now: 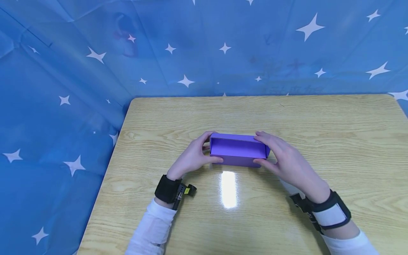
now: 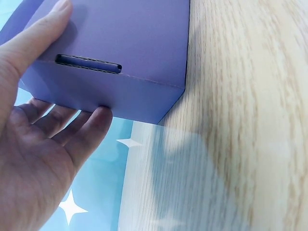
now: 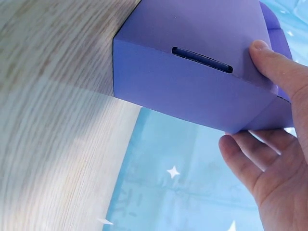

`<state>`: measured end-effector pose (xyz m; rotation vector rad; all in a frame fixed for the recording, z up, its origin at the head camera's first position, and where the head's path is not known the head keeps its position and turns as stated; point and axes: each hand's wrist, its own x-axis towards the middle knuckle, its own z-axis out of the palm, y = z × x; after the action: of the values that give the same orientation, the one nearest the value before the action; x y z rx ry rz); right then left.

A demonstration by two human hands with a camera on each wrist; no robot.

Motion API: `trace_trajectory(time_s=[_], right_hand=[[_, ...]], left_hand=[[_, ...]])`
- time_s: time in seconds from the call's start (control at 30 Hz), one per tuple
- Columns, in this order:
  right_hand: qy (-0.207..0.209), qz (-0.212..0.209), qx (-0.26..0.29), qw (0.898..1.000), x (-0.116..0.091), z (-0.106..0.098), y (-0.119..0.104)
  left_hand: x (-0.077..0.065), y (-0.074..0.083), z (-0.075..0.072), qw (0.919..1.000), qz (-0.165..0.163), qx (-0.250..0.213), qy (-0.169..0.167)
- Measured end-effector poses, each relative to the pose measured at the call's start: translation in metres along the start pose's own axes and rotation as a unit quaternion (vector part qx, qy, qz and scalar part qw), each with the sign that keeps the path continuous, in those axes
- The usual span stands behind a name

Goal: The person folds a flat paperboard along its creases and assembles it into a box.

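Observation:
A long purple cardboard box [image 1: 237,160] stands on the table in the middle of the head view, its top open and its inside bare. My left hand [image 1: 192,155] holds the left end, thumb on the near wall and fingers around the far side. At the right end, my right hand [image 1: 288,161] grips likewise, its thumb low on the near wall and its fingers over the far top edge. Each wrist view shows a narrow slot along a box edge; a rounded purple flap [image 3: 272,19] rises near the right thumb. The far fingertips are partly hidden.
The light wood-grain table [image 1: 334,141] extends around the box, with a bright light reflection in front of it. A blue cloth with white stars [image 1: 204,53] hangs behind the table and along its left side.

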<state>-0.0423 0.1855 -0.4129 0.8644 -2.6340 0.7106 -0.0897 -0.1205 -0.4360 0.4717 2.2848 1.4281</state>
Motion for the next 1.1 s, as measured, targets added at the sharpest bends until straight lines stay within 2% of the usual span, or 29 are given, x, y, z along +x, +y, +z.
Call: trace_trajectory(time_s=[0.17, 0.3, 0.4, 0.5, 0.6, 0.67, 0.8, 1.1], right_hand=[[0.003, -0.001, 0.0, 1.0, -0.001, 0.0, 0.0], [0.001, 0.003, -0.001, 1.0, -0.002, 0.001, 0.001], [0.004, 0.001, 0.001, 1.0, -0.002, 0.001, 0.001], [0.005, -0.003, 0.004, 1.0, -0.002, 0.0, 0.002], [0.005, 0.0, 0.006, 1.0, -0.001, -0.001, 0.002], [0.005, 0.002, 0.005, 1.0, -0.001, -0.001, 0.001], [0.012, -0.003, 0.001, 1.0, -0.001, 0.0, 0.002], [0.028, -0.011, -0.004, 1.0, -0.001, 0.002, 0.002]], left_hand=[[0.0, 0.0, 0.0, 0.9999, 0.006, 0.009, 0.002], [-0.002, 0.003, 0.002, 0.997, 0.051, 0.053, 0.025], [-0.006, 0.008, 0.003, 0.9882, 0.105, 0.098, 0.053], [-0.011, 0.014, 0.002, 0.975, 0.158, 0.135, 0.078], [-0.012, 0.018, 0.002, 0.9628, 0.203, 0.154, 0.091], [-0.013, 0.02, 0.002, 0.9575, 0.22, 0.161, 0.095], [-0.013, 0.02, 0.002, 0.9523, 0.233, 0.17, 0.1], [-0.012, 0.018, 0.002, 0.9499, 0.235, 0.177, 0.107]])
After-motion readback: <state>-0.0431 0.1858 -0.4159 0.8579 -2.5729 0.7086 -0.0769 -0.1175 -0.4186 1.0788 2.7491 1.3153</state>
